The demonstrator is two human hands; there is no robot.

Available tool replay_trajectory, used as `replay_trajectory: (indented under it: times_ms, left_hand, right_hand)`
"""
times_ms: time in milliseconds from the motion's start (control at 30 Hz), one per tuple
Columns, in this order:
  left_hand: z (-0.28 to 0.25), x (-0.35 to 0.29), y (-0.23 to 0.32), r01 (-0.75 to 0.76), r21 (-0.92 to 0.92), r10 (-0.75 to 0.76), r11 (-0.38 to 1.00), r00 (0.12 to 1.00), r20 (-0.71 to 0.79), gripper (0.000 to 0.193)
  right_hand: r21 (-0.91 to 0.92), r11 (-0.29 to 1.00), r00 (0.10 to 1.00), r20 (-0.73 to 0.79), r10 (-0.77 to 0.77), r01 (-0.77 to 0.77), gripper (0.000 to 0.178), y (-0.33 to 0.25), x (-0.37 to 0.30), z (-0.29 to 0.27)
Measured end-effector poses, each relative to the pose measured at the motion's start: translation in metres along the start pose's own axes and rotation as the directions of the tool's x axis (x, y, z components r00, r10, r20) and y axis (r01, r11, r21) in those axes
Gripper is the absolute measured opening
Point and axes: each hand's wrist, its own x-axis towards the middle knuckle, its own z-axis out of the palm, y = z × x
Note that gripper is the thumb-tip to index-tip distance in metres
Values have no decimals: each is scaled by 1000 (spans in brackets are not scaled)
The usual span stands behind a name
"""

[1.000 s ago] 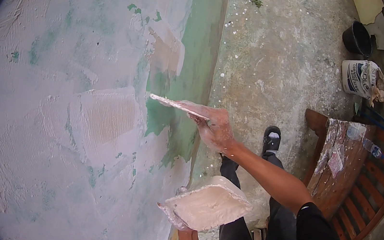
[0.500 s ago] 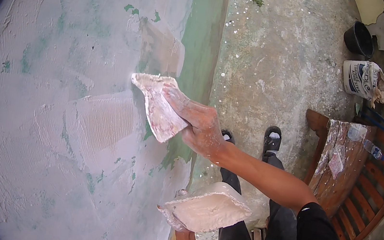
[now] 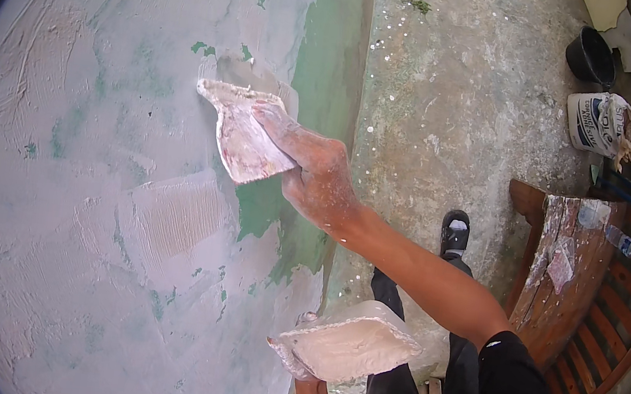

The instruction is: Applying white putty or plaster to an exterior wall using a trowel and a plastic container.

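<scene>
white-caked scraper (image 3: 247, 139), flared at its broad edge: clasped in the right grip (image 3: 312, 171), held at the green-and-white wall (image 3: 54, 186), contact not clear, overlapping a beige smear (image 3: 267, 79) in view. pale tub (image 3: 383, 310), with paste (image 3: 351, 349) inside: grasped at its left end by the left grip (image 3: 293, 365), nearer the person. to the right: black bucket (image 3: 591, 56); white sack (image 3: 598, 123), top crumpled; wooden surface (image 3: 558, 325), paste-spattered, bearing a small packet (image 3: 561, 265).
</scene>
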Motion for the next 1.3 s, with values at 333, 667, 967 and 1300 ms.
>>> replay_trajectory:
  times_ms: [333, 667, 967, 1300]
  left_hand:
    - [-2, 0, -8, -10, -79, -10, 997, 969, -248, 79]
    - [-6, 0, -7, -26, -108, -8, 994, 953, -303, 76]
    - [-15, 6, -10, -53, -154, 52, 987, 999, -16, 74]
    - [-45, 2, -2, -120, -116, 126, 986, 991, 38, 69]
  right_hand:
    - [87, 993, 986, -137, 97, -86, 40, 14, 19, -19]
    - [10, 998, 998, -6, 55, -54, 46, 25, 21, -15]
    - [62, 956, 958, 20, 286, -287, 49, 44, -15, -41]
    - [176, 951, 961, -68, 269, -254, 62, 18, -85, 40]
